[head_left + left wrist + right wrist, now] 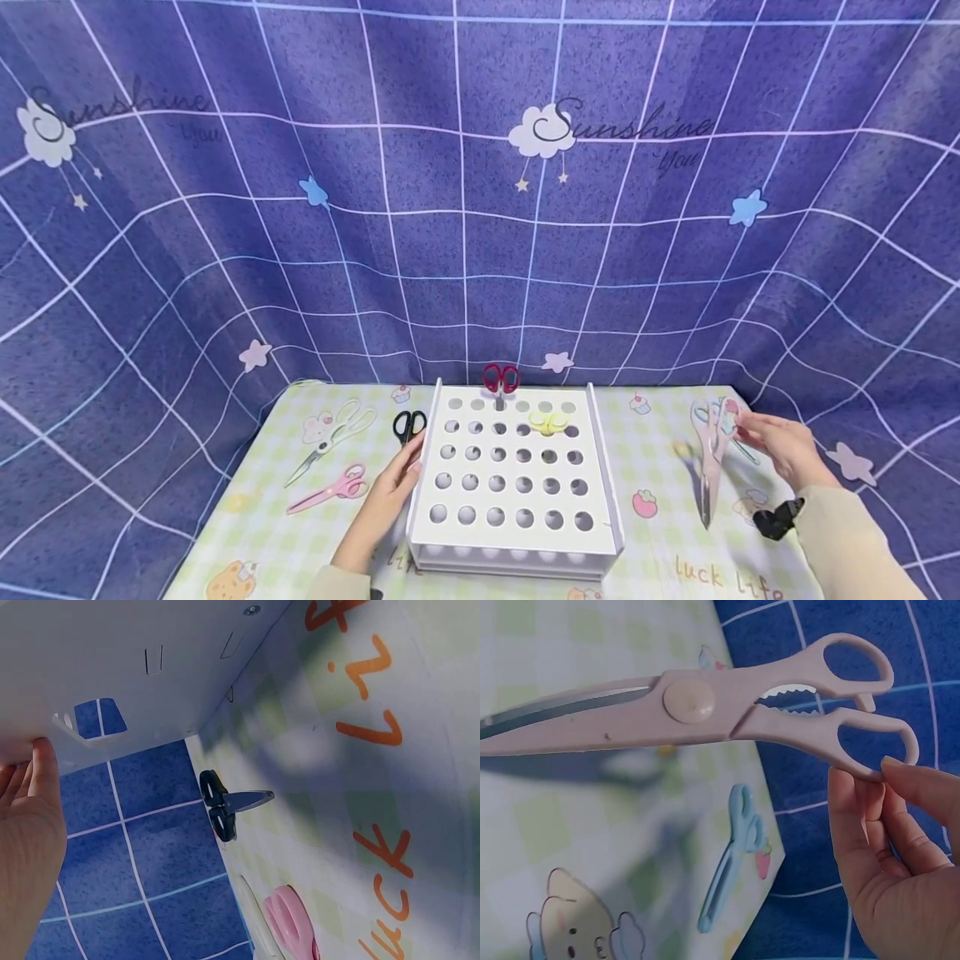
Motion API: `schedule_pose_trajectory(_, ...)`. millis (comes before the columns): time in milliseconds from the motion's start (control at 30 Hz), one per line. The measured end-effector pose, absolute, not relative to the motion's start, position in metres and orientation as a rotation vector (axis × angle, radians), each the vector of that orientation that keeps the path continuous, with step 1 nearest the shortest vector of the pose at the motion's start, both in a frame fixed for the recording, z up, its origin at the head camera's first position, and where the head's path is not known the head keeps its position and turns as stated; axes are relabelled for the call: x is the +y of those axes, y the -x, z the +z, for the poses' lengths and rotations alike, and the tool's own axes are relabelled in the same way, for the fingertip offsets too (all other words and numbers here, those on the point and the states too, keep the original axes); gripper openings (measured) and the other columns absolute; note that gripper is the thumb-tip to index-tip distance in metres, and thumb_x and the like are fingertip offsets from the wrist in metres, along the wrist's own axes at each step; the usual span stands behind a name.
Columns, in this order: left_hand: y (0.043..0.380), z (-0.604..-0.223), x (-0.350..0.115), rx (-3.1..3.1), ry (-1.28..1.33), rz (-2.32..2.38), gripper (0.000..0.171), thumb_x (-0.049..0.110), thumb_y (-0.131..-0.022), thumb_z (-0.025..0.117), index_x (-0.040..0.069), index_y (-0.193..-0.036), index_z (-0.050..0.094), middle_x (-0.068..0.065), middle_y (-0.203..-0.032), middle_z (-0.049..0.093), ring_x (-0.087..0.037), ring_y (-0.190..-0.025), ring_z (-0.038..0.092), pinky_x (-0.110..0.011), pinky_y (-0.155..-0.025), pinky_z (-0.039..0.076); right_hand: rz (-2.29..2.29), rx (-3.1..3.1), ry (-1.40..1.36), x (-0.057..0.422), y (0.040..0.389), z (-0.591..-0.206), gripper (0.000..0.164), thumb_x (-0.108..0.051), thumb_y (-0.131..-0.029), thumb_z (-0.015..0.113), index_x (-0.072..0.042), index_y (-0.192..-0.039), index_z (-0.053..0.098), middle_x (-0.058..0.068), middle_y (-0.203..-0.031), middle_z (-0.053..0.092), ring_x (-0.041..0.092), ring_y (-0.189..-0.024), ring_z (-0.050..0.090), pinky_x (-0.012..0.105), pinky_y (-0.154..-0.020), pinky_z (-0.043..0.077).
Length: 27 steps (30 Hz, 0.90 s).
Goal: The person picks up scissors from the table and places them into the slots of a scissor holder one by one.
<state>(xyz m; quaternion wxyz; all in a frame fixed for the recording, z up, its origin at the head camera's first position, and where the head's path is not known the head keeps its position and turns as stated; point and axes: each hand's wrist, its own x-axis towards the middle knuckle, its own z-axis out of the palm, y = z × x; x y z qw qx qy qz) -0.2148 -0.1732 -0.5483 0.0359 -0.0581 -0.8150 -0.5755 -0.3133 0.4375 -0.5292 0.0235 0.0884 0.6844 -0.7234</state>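
A white rack [511, 470] with rows of round holes stands mid-table. My left hand [390, 487] rests at its left side; in the left wrist view the fingertips touch the white panel. My right hand [780, 446] pinches pale pink kitchen scissors [690, 701] by one handle loop, blades pointing down toward the front of the table. Behind them, light blue scissors [739, 840] lie on the cloth. Red-handled scissors [500, 388] stand in a back-row hole, and yellow-handled scissors [548, 425] sit in the second row. Black-handled scissors [217, 804] lie just beyond my left hand.
Scissors with pale handles [322, 448] and pink scissors [330, 490] lie on the table's left. A checked cloth [652, 550] with printed pictures and lettering covers the table. A blue gridded curtain [420, 250] hangs behind and along both sides.
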Motion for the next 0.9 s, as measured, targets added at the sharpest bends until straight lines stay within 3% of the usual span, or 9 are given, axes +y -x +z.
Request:
schedule_pose_trajectory(167, 0.217, -0.548, -0.172, -2.503, 0.187, -1.813, 0.050, 0.027, -0.102, 0.046, 0.022, -0.151, 0.034, -0.003, -0.153, 0.041, -0.022, -0.141, 0.037, -0.040, -0.118, 0.024, -2.311, 2.065, -0.278, 0.428, 0.312, -0.511, 0.024, -0.005, -0.091, 0.066, -0.023, -0.075, 0.071, -0.009, -0.074, 0.073, 0.005, -0.069, 0.071, 0.018, -0.069, 0.059)
schedule_pose_trajectory(333, 0.215, -0.548, -0.174, -2.498, 0.166, -1.827, 0.050, 0.025, -0.102, 0.047, 0.025, -0.151, 0.035, -0.003, -0.152, 0.042, -0.022, -0.141, 0.038, -0.029, -0.118, 0.025, -2.372, 2.046, -0.295, 0.422, 0.315, -0.505, 0.024, -0.006, -0.089, 0.069, -0.024, -0.074, 0.073, -0.009, -0.073, 0.073, 0.006, -0.069, 0.072, 0.019, -0.069, 0.059)
schedule_pose_trajectory(567, 0.214, -0.546, -0.173, -2.512, 0.165, -1.815, 0.050, 0.026, -0.102, 0.047, 0.026, -0.151, 0.035, -0.003, -0.153, 0.041, -0.021, -0.142, 0.036, -0.039, -0.119, 0.022, -2.516, 1.997, -0.239, 0.423, 0.321, -0.497, 0.019, -0.003, -0.086, 0.071, -0.018, -0.076, 0.076, -0.004, -0.074, 0.074, 0.009, -0.069, 0.073, 0.020, -0.067, 0.059)
schedule_pose_trajectory(900, 0.213, -0.546, -0.173, -2.488, 0.157, -1.831, 0.049, 0.025, -0.102, 0.047, 0.027, -0.150, 0.036, -0.001, -0.152, 0.042, -0.021, -0.141, 0.037, -0.040, -0.118, 0.021, -2.508, 2.050, -0.295, 0.403, 0.320, -0.464, 0.023, -0.004, -0.087, 0.070, -0.022, -0.074, 0.076, -0.010, -0.072, 0.073, 0.006, -0.066, 0.072, 0.016, -0.064, 0.058)
